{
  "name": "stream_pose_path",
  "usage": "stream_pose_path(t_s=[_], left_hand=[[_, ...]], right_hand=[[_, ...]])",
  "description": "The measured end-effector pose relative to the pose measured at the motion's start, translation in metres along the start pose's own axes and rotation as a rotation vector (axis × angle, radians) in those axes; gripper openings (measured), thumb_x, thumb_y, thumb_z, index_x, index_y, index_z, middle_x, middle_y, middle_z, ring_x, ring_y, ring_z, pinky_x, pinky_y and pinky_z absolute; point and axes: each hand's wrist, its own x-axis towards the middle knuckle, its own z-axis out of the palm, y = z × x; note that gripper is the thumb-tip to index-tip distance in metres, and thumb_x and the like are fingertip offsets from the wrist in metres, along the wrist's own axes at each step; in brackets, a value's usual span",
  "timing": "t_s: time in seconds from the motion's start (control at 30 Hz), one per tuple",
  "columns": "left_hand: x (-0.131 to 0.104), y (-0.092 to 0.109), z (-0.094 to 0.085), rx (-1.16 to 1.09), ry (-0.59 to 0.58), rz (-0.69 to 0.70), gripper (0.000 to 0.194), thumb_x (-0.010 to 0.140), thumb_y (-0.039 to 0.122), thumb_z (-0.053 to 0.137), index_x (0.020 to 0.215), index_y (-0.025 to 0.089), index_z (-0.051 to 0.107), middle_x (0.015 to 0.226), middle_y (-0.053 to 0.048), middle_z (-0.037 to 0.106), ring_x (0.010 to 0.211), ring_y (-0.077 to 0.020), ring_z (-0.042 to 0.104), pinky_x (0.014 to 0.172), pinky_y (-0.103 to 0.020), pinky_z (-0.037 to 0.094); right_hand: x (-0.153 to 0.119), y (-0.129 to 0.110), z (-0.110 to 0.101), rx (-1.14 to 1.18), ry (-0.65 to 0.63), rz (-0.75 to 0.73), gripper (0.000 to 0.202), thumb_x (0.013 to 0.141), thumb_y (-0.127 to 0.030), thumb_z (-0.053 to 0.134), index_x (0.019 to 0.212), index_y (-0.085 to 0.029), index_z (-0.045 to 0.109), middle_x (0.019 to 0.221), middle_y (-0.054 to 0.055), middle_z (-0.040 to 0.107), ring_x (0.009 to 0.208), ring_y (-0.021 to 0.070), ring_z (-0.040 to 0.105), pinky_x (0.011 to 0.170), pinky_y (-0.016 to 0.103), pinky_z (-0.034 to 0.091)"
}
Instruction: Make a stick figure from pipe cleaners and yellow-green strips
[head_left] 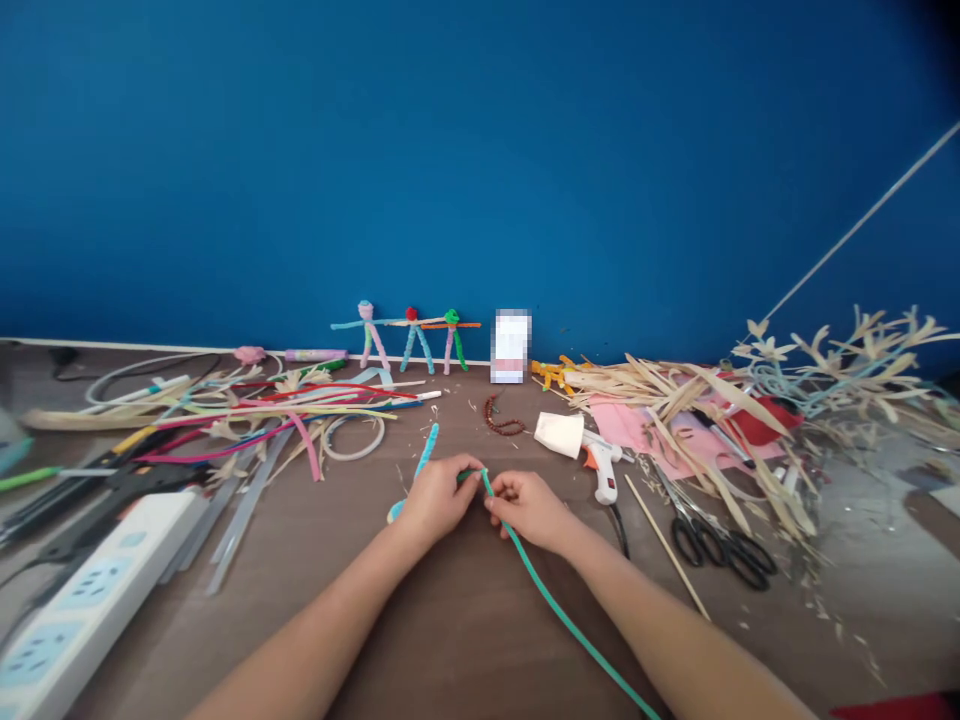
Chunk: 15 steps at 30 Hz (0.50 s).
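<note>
A long green pipe cleaner [559, 605] runs from between my hands down to the bottom edge of the view. My left hand [437, 493] is closed, pinching its far end between thumb and forefinger. Just to the right, my right hand [531, 508] grips the same strand below a sharp bend. A light blue fuzzy piece [427, 455] sticks out from behind my left hand; the hand hides part of it, so I cannot tell whether it is held too. Against the wall stand three pipe cleaner figures: a pink one [367, 335], a blue one [414, 342] and a purple-green one [454, 343].
A white glue gun [602, 470], a paper cup [559, 434], scissors [720, 548] and a thin stick [666, 548] lie to the right, before dried husk strips [652, 390]. On the left are a power strip [97, 590], clear glue sticks [251, 510] and loose pipe cleaners [225, 440]. A beaded string [504, 425] lies ahead.
</note>
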Motion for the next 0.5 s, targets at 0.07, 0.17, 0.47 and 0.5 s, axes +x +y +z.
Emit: stream_pose_path(t_s=[0.07,0.17,0.47,0.5], left_hand=[[0.000,0.000,0.001,0.046,0.004,0.006,0.021,0.077,0.023,0.041,0.083,0.020,0.060,0.076,0.000,0.066,0.069,-0.0146,0.058,0.064,-0.027,0.044],[0.000,-0.002,0.003,0.123,0.015,0.043,0.020,0.076,0.021,0.042,0.083,0.021,0.060,0.078,0.000,0.066,0.072,-0.0155,0.059,0.065,-0.028,0.044],[-0.003,0.001,0.009,0.286,-0.028,0.131,0.019,0.076,0.020,0.042,0.081,0.021,0.061,0.078,-0.002,0.065,0.075,-0.0180,0.059,0.065,-0.029,0.043],[-0.003,0.001,0.009,0.289,-0.032,0.129,0.019,0.076,0.020,0.042,0.081,0.021,0.060,0.077,-0.002,0.065,0.074,-0.0179,0.059,0.064,-0.029,0.043]], right_hand=[[-0.003,0.001,0.000,-0.013,-0.001,-0.018,0.005,0.071,-0.021,0.046,0.072,-0.017,0.048,0.049,-0.006,0.049,0.036,0.0073,0.048,0.038,0.017,0.036],[-0.008,-0.002,-0.004,-0.156,0.014,-0.080,0.006,0.071,-0.018,0.045,0.075,-0.018,0.049,0.048,-0.008,0.046,0.035,0.0061,0.045,0.038,0.016,0.031],[-0.016,-0.013,-0.015,-0.596,0.230,-0.363,0.007,0.075,-0.019,0.050,0.078,-0.018,0.056,0.072,0.001,0.059,0.063,0.0110,0.050,0.057,0.021,0.032],[-0.016,-0.012,-0.015,-0.608,0.237,-0.380,0.008,0.074,-0.018,0.050,0.081,-0.018,0.055,0.075,0.001,0.059,0.065,0.0112,0.051,0.058,0.021,0.033]])
